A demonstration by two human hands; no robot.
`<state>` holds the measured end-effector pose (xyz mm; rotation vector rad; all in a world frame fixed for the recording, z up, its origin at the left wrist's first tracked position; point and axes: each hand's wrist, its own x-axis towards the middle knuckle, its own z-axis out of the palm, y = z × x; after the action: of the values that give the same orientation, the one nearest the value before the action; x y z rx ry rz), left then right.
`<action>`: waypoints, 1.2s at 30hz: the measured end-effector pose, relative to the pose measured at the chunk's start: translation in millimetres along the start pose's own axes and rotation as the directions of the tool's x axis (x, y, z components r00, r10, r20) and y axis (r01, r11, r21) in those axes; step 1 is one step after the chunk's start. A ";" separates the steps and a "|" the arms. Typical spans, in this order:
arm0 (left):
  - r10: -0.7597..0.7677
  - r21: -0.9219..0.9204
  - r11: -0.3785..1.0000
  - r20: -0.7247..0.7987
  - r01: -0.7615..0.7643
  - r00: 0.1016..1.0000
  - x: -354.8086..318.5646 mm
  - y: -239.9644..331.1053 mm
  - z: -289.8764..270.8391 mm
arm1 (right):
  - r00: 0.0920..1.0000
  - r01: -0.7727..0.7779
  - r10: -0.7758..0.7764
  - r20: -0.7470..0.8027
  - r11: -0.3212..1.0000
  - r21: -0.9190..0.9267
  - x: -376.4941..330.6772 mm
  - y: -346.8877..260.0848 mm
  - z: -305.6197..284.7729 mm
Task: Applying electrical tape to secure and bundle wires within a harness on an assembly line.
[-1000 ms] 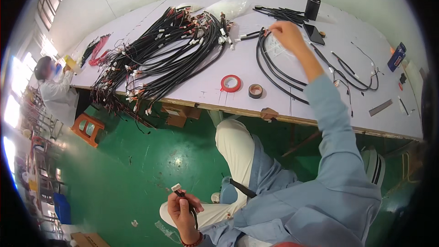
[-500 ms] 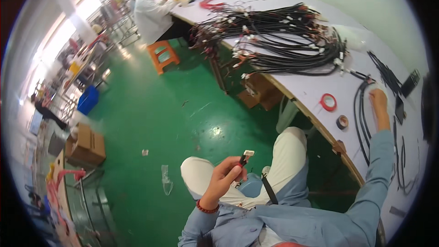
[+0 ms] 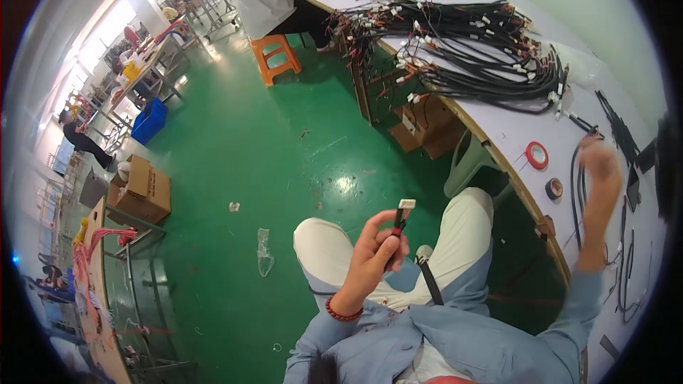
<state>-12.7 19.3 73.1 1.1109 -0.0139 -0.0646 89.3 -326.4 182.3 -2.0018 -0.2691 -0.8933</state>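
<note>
The left hand [image 3: 377, 249] is raised over the person's lap, off the near edge of the counter [image 3: 526, 128], and pinches a dark cable [image 3: 400, 222] between thumb and bent fingers. The cable's white plug [image 3: 406, 204] stands clear beyond the fingertips; the rest of the length runs down into the hand and is hidden there. The short exposed part has its long axis tilted, plug end away from the body and leaning slightly toward the counter, with a narrow red band close to the thumb. Any writing on the plug is too small to read. A red beaded bracelet [image 3: 344, 312] circles the wrist.

The right hand [image 3: 601, 160] is over the counter, blurred, next to a few curved black cables [image 3: 578, 186]; whether it grasps one or is free I cannot tell. Close to the counter's near edge lie a dark tape roll [image 3: 553, 189] and, farther along, a red tape roll [image 3: 545, 153]. Beyond them a large heap of black cables [image 3: 491, 64] covers the counter, some of its ends hanging over the edge; any lettering on its white ends cannot be made out. Farther along the counter's edge are an orange stool [image 3: 276, 57] and a seated co-worker in a white top [image 3: 263, 0].
</note>
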 end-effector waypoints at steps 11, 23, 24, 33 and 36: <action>-0.123 -0.278 0.955 -0.057 0.102 0.991 1.4 -7.5 -9.4 | 0.417 -0.808 0.274 0.867 -0.325 0.492 -173.3 -74.6 189.0; -0.084 -0.154 0.986 -0.111 0.067 0.990 -4.3 -8.2 -16.0 | 0.864 -0.349 0.003 0.503 0.724 0.595 -168.7 -57.9 171.3; -0.090 -0.154 0.985 -0.109 0.073 0.990 -4.5 -8.4 -17.3 | 0.846 -0.272 -0.116 0.521 0.747 0.607 -164.0 -54.3 170.4; -0.137 -0.159 0.980 -0.123 0.116 0.983 -2.1 -9.4 -11.6 | 0.691 0.073 -0.485 0.537 0.785 0.615 -139.0 -41.9 173.2; -0.142 -0.161 0.978 -0.066 0.129 0.988 -2.7 -12.0 -15.1 | 0.672 0.091 -0.497 0.548 0.791 0.606 -131.0 -38.8 171.5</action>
<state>-15.3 27.6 55.7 0.9551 0.1341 -0.1428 59.7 -146.3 60.7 -1.6725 -1.1935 -0.1513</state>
